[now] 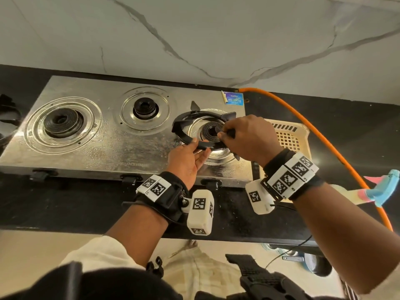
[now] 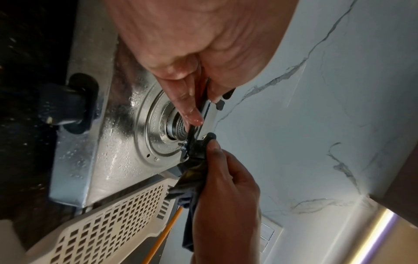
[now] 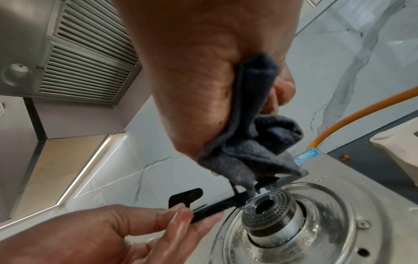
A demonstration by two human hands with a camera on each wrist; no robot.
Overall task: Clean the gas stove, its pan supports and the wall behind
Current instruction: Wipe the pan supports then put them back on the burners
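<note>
A wet steel three-burner stove [image 1: 108, 148] stands on a black counter below the white marble wall [image 1: 216, 40]. A black pan support [image 1: 179, 124] is tilted over the right burner [image 1: 211, 131]. My left hand [image 1: 201, 146] pinches its near rim between thumb and fingers [image 2: 190, 107]. My right hand [image 1: 225, 133] grips a dark grey cloth [image 3: 253, 142] bunched in its fingers and presses it on the pan support [image 3: 212, 207] just above the burner [image 3: 267, 205]. The left and middle burners have no supports on them.
A cream perforated basket [image 1: 290, 137] sits right of the stove, with an orange gas hose [image 1: 324, 137] curving past it. Black pan supports [image 1: 8, 111] lie at the left edge. Control knobs [image 1: 211, 182] line the stove front. A hood grille [image 3: 86, 62] hangs overhead.
</note>
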